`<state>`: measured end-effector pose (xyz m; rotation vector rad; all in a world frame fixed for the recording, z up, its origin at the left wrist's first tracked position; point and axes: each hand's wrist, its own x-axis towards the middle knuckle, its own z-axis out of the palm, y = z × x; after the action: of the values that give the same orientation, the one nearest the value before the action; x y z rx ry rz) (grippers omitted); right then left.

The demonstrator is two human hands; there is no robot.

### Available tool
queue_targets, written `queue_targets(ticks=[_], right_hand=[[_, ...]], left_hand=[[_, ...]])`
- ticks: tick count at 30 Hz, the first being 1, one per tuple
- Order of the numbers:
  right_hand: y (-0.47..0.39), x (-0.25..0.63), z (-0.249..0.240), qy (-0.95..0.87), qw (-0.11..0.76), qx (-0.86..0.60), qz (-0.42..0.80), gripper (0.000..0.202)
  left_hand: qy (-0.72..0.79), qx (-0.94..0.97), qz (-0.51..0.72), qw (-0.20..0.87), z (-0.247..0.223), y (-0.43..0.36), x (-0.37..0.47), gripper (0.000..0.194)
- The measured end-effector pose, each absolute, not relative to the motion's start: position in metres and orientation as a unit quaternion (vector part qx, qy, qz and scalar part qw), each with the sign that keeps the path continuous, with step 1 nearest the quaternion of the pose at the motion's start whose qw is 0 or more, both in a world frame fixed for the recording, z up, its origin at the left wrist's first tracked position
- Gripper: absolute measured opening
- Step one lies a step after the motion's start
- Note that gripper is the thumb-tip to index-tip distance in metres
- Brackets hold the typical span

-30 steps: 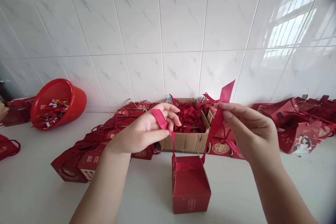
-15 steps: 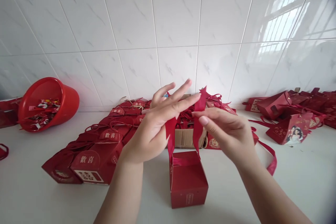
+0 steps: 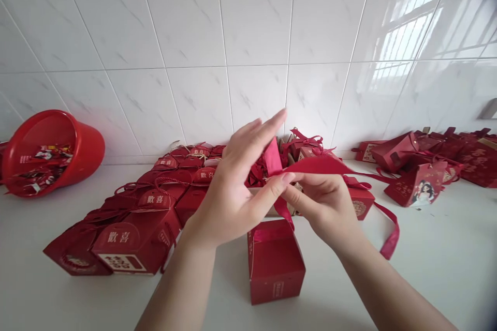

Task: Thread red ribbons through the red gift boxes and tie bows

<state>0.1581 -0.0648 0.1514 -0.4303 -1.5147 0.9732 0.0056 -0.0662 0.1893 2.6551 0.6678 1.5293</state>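
Observation:
Directly before me a small red gift box [image 3: 276, 264] stands on the white counter, a red ribbon [image 3: 318, 166] rising from its top. Above it, my left hand [image 3: 236, 186] has its thumb against the ribbon where the strands cross, its fingers raised together behind a loop. My right hand [image 3: 324, 199] pinches the ribbon between thumb and fingers at that same crossing, and the two thumbs touch or nearly touch. One ribbon length stretches to the right behind the right hand. Part of the crossing is hidden by my fingers.
Rows of finished-looking red gift boxes [image 3: 128, 243] fill the left. A tipped red bucket [image 3: 87, 145] holds wrapped sweets. Behind my hands is a cardboard box [image 3: 274, 211] of red boxes. More red boxes [image 3: 415, 186] lie right, against the tiled wall [image 3: 186, 15].
My hands have come together over the box. The ribbon end that stood upright by my right fingers now extends sideways to the right, and the left thumb has come onto the crossing.

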Motion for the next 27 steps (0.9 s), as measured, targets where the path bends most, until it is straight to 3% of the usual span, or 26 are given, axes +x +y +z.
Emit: queue_targets(ticks=[2,5,6,15,27], right_hand=[[-0.066,0.159,0.154,-0.657,0.607,-0.195,0.403,0.008],[-0.068,0.160,0.156,-0.664,0.609,-0.208,0.379,0.007],[-0.068,0.160,0.157,-0.667,0.610,-0.209,0.373,0.006],[-0.062,0.172,0.154,-0.655,0.644,-0.250,0.306,0.006],[-0.057,0.193,0.159,-0.649,0.681,-0.247,0.234,0.019]], left_hand=[[0.227,0.815,0.532,0.024,0.190,-0.066,0.005,0.048],[0.228,0.772,0.591,0.055,0.191,-0.066,0.006,0.010],[0.224,0.761,0.605,0.064,0.191,-0.067,0.006,0.007],[0.278,0.640,0.665,0.267,0.196,-0.075,0.005,0.005],[0.319,0.612,0.678,0.254,0.196,-0.072,-0.008,0.014]])
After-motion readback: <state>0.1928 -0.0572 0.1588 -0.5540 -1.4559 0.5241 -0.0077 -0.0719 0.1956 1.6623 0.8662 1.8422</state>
